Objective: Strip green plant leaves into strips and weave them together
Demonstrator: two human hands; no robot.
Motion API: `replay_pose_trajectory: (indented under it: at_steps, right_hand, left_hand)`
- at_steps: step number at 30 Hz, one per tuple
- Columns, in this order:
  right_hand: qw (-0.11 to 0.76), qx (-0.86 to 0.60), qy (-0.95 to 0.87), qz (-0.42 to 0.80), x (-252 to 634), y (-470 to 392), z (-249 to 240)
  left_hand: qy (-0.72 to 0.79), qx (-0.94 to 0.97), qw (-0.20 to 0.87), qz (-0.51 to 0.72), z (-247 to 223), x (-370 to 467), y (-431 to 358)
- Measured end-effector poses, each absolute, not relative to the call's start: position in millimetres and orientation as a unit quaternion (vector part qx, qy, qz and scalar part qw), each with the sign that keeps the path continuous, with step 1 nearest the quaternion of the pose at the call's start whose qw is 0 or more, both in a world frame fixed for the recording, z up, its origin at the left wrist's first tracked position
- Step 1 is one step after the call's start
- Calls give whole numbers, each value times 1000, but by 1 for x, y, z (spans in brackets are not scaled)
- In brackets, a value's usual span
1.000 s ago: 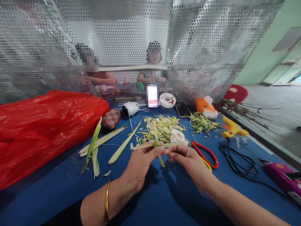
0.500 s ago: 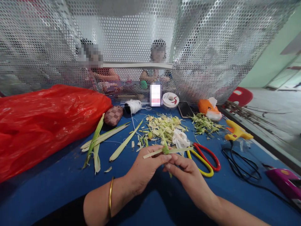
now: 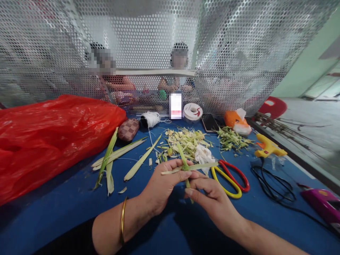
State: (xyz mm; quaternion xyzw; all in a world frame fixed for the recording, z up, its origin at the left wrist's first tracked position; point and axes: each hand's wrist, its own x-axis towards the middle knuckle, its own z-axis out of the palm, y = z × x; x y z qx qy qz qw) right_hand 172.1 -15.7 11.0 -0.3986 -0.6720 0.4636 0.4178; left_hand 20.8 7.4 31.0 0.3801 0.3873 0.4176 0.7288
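Note:
Over the front middle of the table, both hands work on knotted pale-green leaf strips (image 3: 185, 166), one end pointing up and others sticking out sideways. My left hand (image 3: 164, 186), with a gold bangle at the wrist, pinches the knot between thumb and fingers. Below it, my right hand (image 3: 212, 194) has its thumb and fingers closed on the lower end of the strips. Scissors with red and yellow handles (image 3: 233, 179) lie just right of my right hand, their blades partly covered by crumpled white tissue (image 3: 204, 156). Chopped leaf scraps (image 3: 186, 140) are heaped beyond my hands.
Long leaves (image 3: 140, 161) and a red plastic bag (image 3: 53, 141) lie left. Behind are a checked pouch (image 3: 128, 129), white string (image 3: 151, 119), a ribbon spool (image 3: 192, 112) and a dark phone (image 3: 209, 123). A yellow glue gun (image 3: 269, 146) with black cord lies right. Two people sit beyond the perforated screen.
The knotted strips have turned more upright, and the knot shows more clearly. My right hand has slid slightly down, away from the knot, along the lower end.

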Motion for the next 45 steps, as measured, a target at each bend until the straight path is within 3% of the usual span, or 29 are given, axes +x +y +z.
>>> replay_pose_trajectory:
  at_steps: [12, 16, 19, 25, 38, 45]
  right_hand:
    - [411, -416, -698, 413, 171, -17, 8]
    - [501, -463, -698, 219, 183, -15, 13]
    - [492, -495, -711, 80, 191, -9, 18]
    - [369, -468, -785, 168, 187, -4, 12]
    - [389, -449, -781, 193, 182, -11, 18]
    - [373, -481, -760, 229, 179, -13, 15]
  left_hand:
    - [424, 339, 719, 435, 34, 19, 11]
    - [450, 379, 680, 438, 40, 15, 16]
    - [440, 427, 676, 409, 40, 14, 15]
    - [473, 465, 643, 383, 37, 17, 13]
    - [505, 477, 609, 383, 32, 14, 18]
    - [481, 435, 665, 370, 31, 14, 21]
